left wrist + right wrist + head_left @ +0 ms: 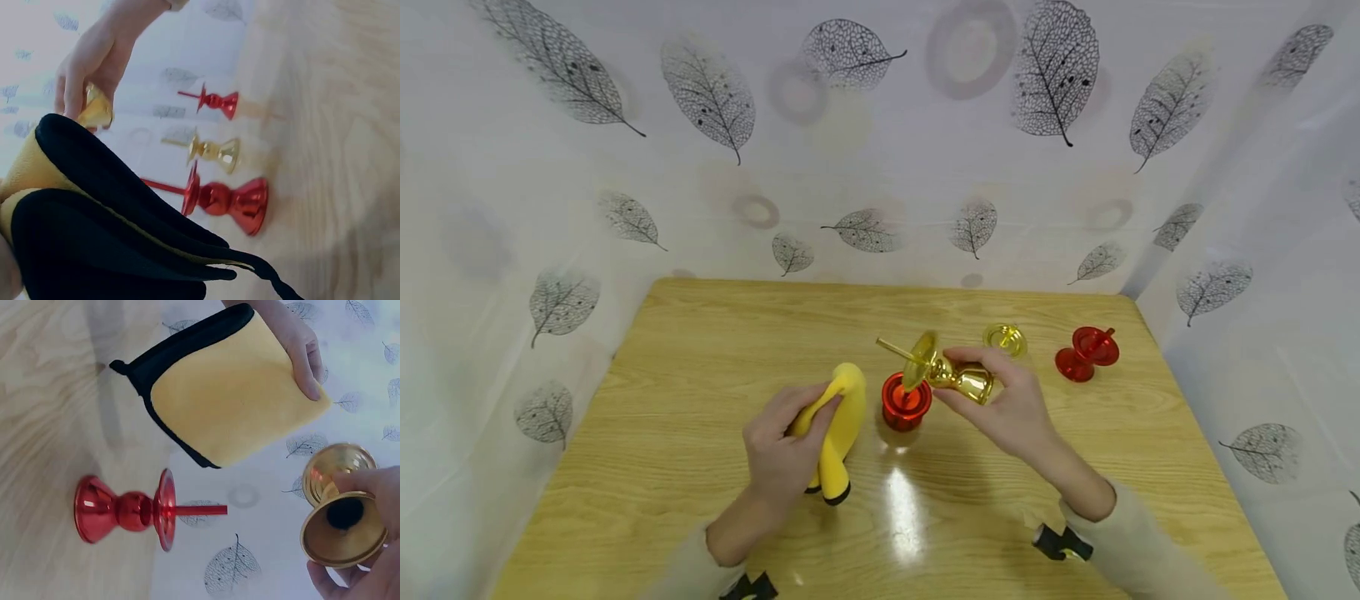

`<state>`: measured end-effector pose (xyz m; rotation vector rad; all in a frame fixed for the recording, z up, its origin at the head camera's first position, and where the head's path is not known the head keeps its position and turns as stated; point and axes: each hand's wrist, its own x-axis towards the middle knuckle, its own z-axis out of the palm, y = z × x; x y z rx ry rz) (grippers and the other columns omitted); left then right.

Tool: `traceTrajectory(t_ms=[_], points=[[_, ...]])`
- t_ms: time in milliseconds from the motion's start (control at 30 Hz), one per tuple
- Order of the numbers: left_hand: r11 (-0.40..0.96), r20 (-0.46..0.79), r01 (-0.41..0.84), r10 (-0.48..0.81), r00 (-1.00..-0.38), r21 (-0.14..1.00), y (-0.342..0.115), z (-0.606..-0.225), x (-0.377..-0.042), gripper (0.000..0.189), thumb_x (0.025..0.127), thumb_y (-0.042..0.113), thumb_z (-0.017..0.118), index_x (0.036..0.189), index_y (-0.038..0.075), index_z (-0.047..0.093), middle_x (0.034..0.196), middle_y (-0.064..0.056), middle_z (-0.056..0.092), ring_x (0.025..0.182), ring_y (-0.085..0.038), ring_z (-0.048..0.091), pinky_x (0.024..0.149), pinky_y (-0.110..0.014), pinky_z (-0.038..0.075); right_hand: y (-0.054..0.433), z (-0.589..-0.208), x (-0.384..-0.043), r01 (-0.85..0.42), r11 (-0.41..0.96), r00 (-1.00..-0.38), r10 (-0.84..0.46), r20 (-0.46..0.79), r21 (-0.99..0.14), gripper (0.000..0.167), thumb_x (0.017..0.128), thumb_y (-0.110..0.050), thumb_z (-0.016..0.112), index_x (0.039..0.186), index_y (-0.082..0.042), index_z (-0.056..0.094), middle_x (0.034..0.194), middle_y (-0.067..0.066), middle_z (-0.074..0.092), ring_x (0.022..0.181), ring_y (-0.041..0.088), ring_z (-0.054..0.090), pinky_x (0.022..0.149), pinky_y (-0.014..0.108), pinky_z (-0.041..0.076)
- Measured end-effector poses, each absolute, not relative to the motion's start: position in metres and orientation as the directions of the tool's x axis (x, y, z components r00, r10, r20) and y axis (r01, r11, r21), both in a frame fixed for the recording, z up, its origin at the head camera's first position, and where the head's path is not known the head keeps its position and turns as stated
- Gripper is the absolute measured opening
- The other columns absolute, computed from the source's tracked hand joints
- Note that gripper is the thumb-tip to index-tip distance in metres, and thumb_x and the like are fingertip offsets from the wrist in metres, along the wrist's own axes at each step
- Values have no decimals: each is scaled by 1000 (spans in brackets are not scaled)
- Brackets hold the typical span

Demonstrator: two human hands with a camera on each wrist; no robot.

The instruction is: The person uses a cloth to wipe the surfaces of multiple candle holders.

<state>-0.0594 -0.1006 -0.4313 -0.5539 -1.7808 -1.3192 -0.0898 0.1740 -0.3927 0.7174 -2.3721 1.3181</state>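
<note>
My left hand (784,450) grips a folded yellow cloth with black edging (847,417), held above the table. In the right wrist view the cloth (219,394) hangs as a broad yellow panel. My right hand (1011,408) pinches a gold candlestick (973,384) by its narrow middle, raised and tilted sideways, its spike pointing left. Its hollow base (344,528) faces the right wrist camera. A red candlestick (901,418) stands upright on the table, below and between my hands, touched by neither.
At the back right of the wooden table (715,333) stand another gold candlestick (1011,333) and another red candlestick (1077,363). Behind and at both sides hangs a white curtain (880,167) printed with leaves.
</note>
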Motion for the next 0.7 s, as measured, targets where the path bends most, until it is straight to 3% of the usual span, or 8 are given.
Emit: traceTrajectory(t_ms=[167,333,433,567,700], points=[[398,828,742,-91,-553,540,-114,-423,-68,28,99,24,76,95,-4,79,85,-18,78,70,-29,75,74,-15,63,181,-385,-94,-698,457,-716,-433,548,-551,49,70,1,94,115,-6,77,111,8,80,99,18,68,85,15,56],[469,816,715,-22,-577,519,-122,-409,-74,30,99,28,75,95,-1,80,86,-15,79,69,-27,75,68,-17,63,183,-378,-99,-783,453,-621,-573,535,-425,48,72,-4,93,116,-9,76,112,3,79,103,19,66,87,29,56],[493,788,702,53,-614,514,-124,-399,-76,14,90,12,84,97,0,80,89,-14,80,72,-25,76,67,-17,62,182,-375,-101,-823,448,-568,-647,509,-349,47,74,-6,93,117,-10,75,111,0,77,103,17,63,84,33,57],[486,769,735,181,-613,472,-123,-390,-81,30,72,-9,89,99,1,80,93,-12,80,74,-19,76,64,-16,61,181,-375,-103,-868,431,-495,-729,472,-245,46,75,-11,94,117,-11,75,111,-1,76,104,16,63,84,33,60],[454,772,795,299,-560,401,-115,-386,-85,29,73,-6,89,100,1,80,92,-11,79,64,-11,68,57,-14,55,177,-376,-103,-902,399,-429,-782,452,-165,48,74,-14,95,118,-11,74,111,0,76,105,17,64,88,33,60]])
